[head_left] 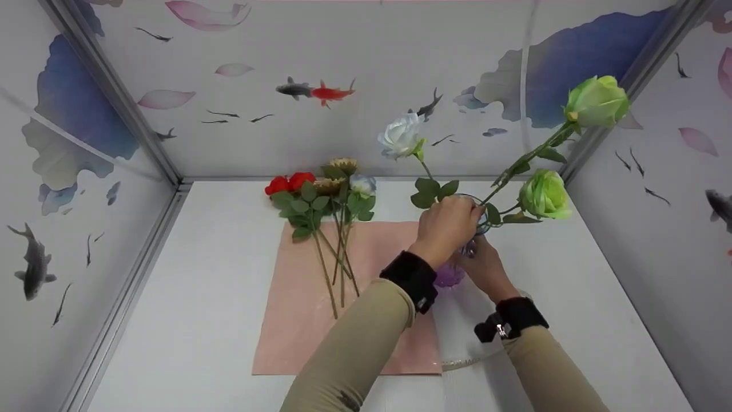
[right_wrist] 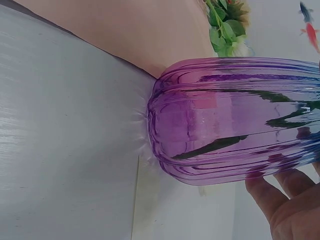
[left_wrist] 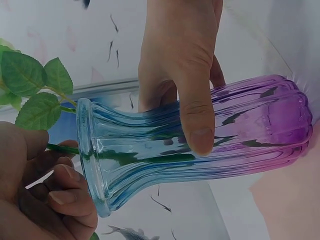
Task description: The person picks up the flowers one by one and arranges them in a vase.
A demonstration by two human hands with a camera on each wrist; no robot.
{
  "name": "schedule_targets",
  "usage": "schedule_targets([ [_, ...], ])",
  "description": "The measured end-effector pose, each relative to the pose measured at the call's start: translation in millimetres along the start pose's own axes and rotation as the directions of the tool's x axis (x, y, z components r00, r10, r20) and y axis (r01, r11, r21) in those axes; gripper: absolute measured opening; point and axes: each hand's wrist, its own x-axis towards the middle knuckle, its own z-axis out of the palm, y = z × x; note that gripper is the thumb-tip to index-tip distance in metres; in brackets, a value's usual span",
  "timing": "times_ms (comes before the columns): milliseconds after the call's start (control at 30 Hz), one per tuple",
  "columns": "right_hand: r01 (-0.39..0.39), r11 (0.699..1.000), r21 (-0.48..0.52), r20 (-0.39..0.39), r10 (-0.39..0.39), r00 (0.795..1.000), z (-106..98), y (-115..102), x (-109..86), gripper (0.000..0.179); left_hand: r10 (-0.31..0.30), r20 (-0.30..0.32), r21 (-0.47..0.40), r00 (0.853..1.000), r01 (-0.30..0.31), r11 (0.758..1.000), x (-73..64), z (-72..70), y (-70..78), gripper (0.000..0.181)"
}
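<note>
A ribbed glass vase (left_wrist: 150, 145), blue at the mouth and purple at the base, stands upright on the table. My right hand (head_left: 486, 269) grips its middle; in the left wrist view, the right thumb (left_wrist: 199, 120) lies across the glass. At the vase's mouth, my left hand (head_left: 449, 229) pinches a green stem (left_wrist: 62, 148), whose lower part shows inside the glass. A tall green rose (head_left: 597, 103) leans right above the hands. Lower down is a second green rose (head_left: 545, 194), and a white-blue rose (head_left: 402, 136) leans left. Several stems show through the purple glass (right_wrist: 215, 120).
Left of the vase, a pink sheet (head_left: 309, 343) lies on the white table (head_left: 171, 297). Across its far edge rest red roses (head_left: 290, 182), brownish-yellow flowers (head_left: 343, 166) and a pale blue flower (head_left: 363, 186), stems toward me. Painted panels (head_left: 229, 131) enclose the back and sides.
</note>
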Motion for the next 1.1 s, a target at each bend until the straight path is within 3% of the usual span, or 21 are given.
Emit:
schedule_targets([
  [300,-0.032,0.999,0.031,0.005,0.032,0.999,0.9,-1.7,-0.2,0.078,-0.011,-0.012,0.078,1.000,0.012,0.997,0.8,5.2,-0.1,0.025],
  [500,-0.004,0.999,0.035,-0.011,0.005,1.000,1.8,-1.7,0.1,0.073,-0.026,-0.031,0.158,0.999,0.030,0.987,-1.1,7.5,-1.5,0.029],
  [767,0.004,1.000,0.030,-0.028,-0.003,1.000,2.4,0.0,-0.5,0.070,-0.051,-0.006,0.143,0.999,0.051,0.988,-2.6,6.3,0.3,0.032],
  [967,0.045,0.999,-0.011,-0.064,-0.045,0.997,3.0,0.1,0.1,0.050,-0.013,-0.005,0.143,1.000,0.014,0.990,-4.5,6.5,-3.0,0.034],
  [1100,0.040,0.999,-0.021,-0.064,-0.042,0.997,3.9,0.8,1.2,0.053,0.019,-0.002,0.138,1.000,-0.019,0.990,-8.0,6.0,-6.6,0.034],
])
